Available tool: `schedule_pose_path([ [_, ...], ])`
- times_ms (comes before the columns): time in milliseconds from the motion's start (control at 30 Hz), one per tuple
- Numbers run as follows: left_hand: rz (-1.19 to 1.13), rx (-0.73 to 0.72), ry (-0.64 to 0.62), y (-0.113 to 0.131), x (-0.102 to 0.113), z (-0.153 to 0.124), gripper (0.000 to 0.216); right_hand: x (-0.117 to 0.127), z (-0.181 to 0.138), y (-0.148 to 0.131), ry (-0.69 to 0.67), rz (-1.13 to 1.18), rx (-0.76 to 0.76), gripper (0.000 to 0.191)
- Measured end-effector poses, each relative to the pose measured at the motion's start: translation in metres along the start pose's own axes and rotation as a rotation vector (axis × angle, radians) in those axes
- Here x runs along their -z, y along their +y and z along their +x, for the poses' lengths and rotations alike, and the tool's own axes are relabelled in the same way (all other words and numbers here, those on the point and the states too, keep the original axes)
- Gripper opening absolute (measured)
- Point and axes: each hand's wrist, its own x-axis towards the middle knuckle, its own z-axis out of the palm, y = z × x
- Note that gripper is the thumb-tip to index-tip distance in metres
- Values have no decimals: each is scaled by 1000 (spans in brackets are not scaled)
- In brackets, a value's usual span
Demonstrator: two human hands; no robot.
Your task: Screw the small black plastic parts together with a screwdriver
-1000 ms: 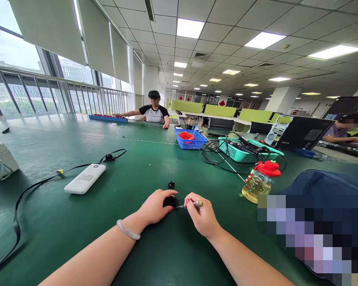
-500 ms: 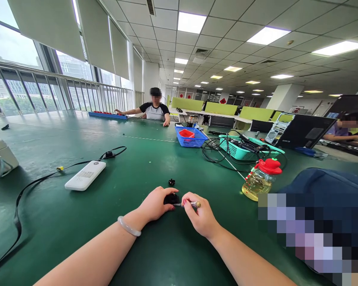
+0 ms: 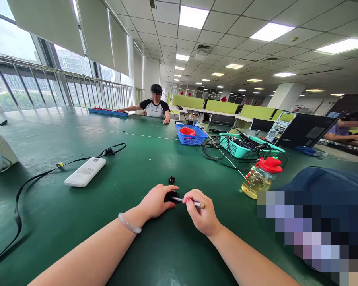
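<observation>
My left hand (image 3: 157, 201), with a pale bangle at its wrist, is closed around a small black part (image 3: 172, 197) and holds it against the table. Most of this part is hidden by the fingers, so its exact kind cannot be made out. My right hand (image 3: 201, 212) pinches a slim screwdriver (image 3: 193, 203) with a metal shaft and a gold-coloured end. Its shaft points left and its tip lies over the black part. Just beyond my left hand stands a second small black piece (image 3: 172, 179), touched by neither hand.
On the green table (image 3: 143, 254) lie a white power bank (image 3: 86, 172) and a black strap (image 3: 41, 174) to the left. Rightward are a jar with a red lid (image 3: 261, 178), a dark blue bag (image 3: 322, 182), a blue basket (image 3: 191, 137) and a teal basket (image 3: 241, 149) with cables. A co-worker (image 3: 155, 105) sits across.
The screwdriver's tip has moved up from the near edge of the black part onto it, and its handle tilts lower to the right. My left hand keeps its hold.
</observation>
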Motion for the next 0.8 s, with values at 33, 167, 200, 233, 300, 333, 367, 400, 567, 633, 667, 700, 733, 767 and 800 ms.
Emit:
schedule_pose_path([
  [33, -3, 2, 2, 0, 0, 0, 58, 1, 0, 0, 31, -2, -12, 21],
  [167, -17, -5, 9, -2, -1, 0, 58, 1, 2, 4, 43, -27, -122, 23],
  [200, -19, -10, 11, -2, -1, 0, 58, 0, 3, 5, 29, -29, -152, 25],
  [233, -20, -15, 14, -2, -1, 0, 58, -1, 4, 6, 14, -28, -174, 26],
  [300, -24, -28, 21, 0, 0, -1, 56, -2, 5, 8, -12, -26, -186, 27],
  [333, -28, -37, 29, 1, 1, -2, 54, -3, 5, 8, -20, -26, -178, 27],
  [367, -32, -47, 41, 2, 2, -2, 52, -3, 4, 8, -19, -26, -163, 27],
  [400, -37, -54, 57, 4, 4, -2, 49, -2, 3, 8, -9, -24, -143, 27],
  [567, -72, -58, 234, 4, 6, -2, 40, 0, -3, 11, 179, 40, -78, 26],
  [633, -81, -31, 357, 1, 6, 0, 38, -1, -4, 14, 248, 82, -78, 22],
  [667, -80, -3, 409, -1, 5, 1, 37, -1, -4, 15, 272, 101, -88, 20],
  [700, -75, 31, 443, -3, 4, 2, 38, -2, -3, 17, 290, 115, -106, 19],
  [733, -65, 65, 457, -4, 4, 2, 38, -3, -2, 18, 304, 120, -130, 18],
  [767, -48, 95, 455, -5, 3, 3, 39, -3, -1, 19, 313, 117, -155, 19],
  [800, -23, 117, 443, -6, 3, 3, 39, -4, 1, 19, 317, 108, -179, 20],
])
